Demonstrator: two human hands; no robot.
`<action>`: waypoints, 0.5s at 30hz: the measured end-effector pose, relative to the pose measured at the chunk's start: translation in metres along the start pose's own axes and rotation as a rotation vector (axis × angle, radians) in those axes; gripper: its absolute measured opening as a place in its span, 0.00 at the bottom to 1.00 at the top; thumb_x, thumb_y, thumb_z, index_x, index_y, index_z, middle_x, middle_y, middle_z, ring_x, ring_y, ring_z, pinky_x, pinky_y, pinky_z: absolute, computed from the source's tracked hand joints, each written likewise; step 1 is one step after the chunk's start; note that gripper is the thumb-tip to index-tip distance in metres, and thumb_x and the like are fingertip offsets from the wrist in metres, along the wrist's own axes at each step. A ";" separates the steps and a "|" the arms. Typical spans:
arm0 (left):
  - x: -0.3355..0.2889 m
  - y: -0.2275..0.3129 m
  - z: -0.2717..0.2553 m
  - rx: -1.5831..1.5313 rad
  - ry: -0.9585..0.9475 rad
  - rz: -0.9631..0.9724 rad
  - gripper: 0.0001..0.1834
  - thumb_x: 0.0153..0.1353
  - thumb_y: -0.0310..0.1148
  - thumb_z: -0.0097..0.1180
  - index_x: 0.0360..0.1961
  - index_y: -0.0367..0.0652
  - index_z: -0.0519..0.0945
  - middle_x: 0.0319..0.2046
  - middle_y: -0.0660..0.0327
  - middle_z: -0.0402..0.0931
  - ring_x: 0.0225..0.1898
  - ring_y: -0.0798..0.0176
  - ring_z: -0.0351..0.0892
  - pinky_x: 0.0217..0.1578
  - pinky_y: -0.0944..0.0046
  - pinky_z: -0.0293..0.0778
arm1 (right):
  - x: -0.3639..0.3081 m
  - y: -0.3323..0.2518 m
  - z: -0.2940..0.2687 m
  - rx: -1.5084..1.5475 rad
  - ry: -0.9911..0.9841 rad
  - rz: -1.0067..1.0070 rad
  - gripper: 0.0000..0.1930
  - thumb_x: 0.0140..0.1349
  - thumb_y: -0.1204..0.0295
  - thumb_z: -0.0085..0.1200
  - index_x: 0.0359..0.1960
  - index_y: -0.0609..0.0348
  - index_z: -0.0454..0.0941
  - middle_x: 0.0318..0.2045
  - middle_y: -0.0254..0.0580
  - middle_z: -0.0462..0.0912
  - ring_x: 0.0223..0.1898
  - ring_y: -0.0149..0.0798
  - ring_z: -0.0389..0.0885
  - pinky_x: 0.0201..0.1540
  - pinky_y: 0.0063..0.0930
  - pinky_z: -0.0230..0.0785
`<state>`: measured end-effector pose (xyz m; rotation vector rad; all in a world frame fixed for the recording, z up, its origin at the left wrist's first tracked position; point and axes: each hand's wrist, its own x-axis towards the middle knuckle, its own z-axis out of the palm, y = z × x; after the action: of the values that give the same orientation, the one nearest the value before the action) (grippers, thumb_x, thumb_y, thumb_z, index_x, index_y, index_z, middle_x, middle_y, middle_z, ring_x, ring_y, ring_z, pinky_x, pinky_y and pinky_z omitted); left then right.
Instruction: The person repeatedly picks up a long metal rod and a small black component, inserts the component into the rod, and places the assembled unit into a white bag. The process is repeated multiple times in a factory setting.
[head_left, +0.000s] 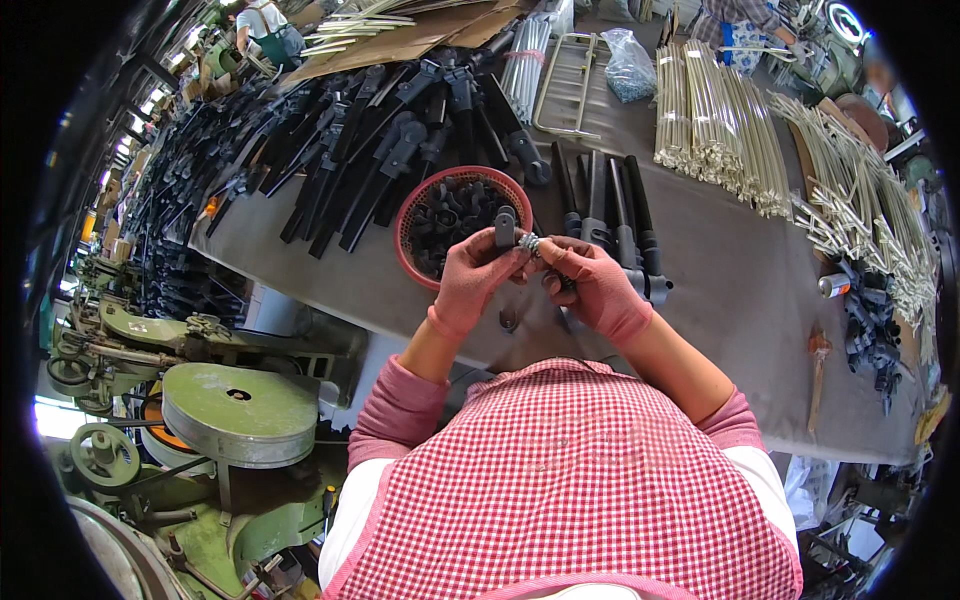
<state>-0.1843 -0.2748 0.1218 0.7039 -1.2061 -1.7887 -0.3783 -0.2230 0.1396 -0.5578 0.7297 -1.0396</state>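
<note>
My left hand, in a pink glove with bare fingertips, is closed on a dark grey bracket with a rounded, holed end pointing up. In a matching glove, my right hand pinches small silver metal pieces against the left fingertips; they look like screws or springs, too small to tell. Its lower fingers curl around something dark, mostly hidden. Just behind my left hand stands a round red plastic basket full of black curved parts. Several black tubes with grey joint ends lie beyond my right hand.
A large pile of black tube assemblies covers the table's far left. Bundled pale rods, a metal frame and a bag of small parts lie farther back. A hammer rests at right; a green machine stands left.
</note>
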 end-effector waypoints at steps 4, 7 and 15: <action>-0.013 0.009 0.016 -0.022 0.002 0.042 0.10 0.65 0.25 0.59 0.47 0.35 0.80 0.38 0.64 0.82 0.37 0.73 0.80 0.35 0.71 0.77 | -0.011 -0.004 0.004 -0.068 -0.019 -0.024 0.13 0.67 0.63 0.59 0.45 0.58 0.82 0.33 0.26 0.82 0.29 0.19 0.72 0.27 0.12 0.61; -0.018 0.012 0.018 0.027 0.003 0.078 0.09 0.65 0.25 0.59 0.46 0.35 0.81 0.38 0.64 0.82 0.37 0.74 0.79 0.35 0.72 0.77 | -0.018 -0.007 0.007 -0.190 0.020 -0.060 0.12 0.66 0.65 0.61 0.46 0.59 0.83 0.33 0.25 0.81 0.30 0.18 0.72 0.30 0.12 0.63; -0.023 0.006 0.033 0.067 0.186 0.123 0.09 0.64 0.24 0.61 0.44 0.34 0.83 0.33 0.64 0.82 0.29 0.75 0.78 0.30 0.74 0.76 | -0.017 0.013 0.010 -0.088 0.124 -0.378 0.13 0.61 0.73 0.66 0.46 0.62 0.83 0.36 0.27 0.82 0.34 0.20 0.76 0.36 0.14 0.68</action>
<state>-0.1984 -0.2410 0.1399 0.7985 -1.1630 -1.5523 -0.3688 -0.2014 0.1414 -0.7299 0.7992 -1.4070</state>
